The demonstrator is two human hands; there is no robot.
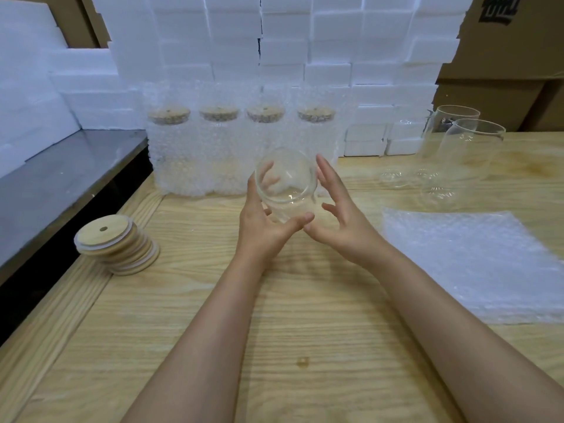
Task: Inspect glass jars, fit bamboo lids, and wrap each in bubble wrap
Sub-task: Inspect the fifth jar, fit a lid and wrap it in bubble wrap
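head view, counter [274, 331] of pale wood. centre: a clear glass jar [285, 184], lidless, held above the counter and tilted with its mouth toward the camera. left hand [259, 227] grips the jar from its 8 o'clock side, thumb curled across the lower wall, fingers visible through the glass behind it. right hand [341, 221] is relaxed with fingers spread and straight, just beside the jar at its 3 o'clock side; contact with the glass cannot be told.

9 o'clock: a leaning stack of round bamboo lids [117, 244], the top one showing a small hole. 12 o'clock, behind the held jar: a row of four wrapped jars [213, 148], upright, lids on, sheathed in bubble wrap and touching one another. 2 o'clock: several bare jars [457, 148], upright, without lids. 3 to 4 o'clock: a flat sheet of bubble wrap [476, 264] lying on the counter. background: stacked white foam blocks [274, 41]; cardboard boxes [503, 71] at 1 o'clock.
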